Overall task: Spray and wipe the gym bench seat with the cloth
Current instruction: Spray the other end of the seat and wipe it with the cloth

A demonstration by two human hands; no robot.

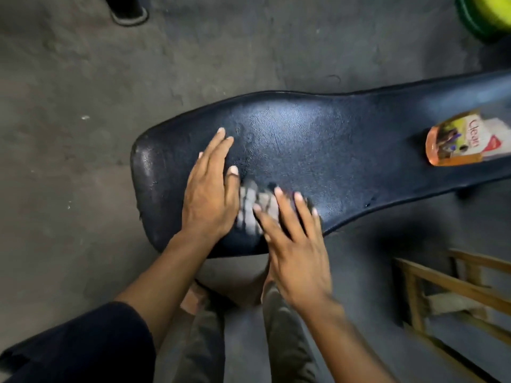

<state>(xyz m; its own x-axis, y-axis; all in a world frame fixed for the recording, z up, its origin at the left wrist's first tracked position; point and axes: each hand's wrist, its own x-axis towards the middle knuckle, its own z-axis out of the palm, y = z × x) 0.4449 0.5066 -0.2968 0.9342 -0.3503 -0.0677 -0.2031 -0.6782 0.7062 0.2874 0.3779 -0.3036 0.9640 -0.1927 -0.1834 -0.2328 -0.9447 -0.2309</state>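
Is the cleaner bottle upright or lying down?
Lying down. The bottle rests on its side on the bench seat, label facing up. Its cap end is out of frame.

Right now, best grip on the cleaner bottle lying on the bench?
Probably across the bottle body's narrow sides, coming from above. It lies flat, label up, on the bench seat, its far end cut off by the frame edge, so only the rounded base and the body are visibly clear.
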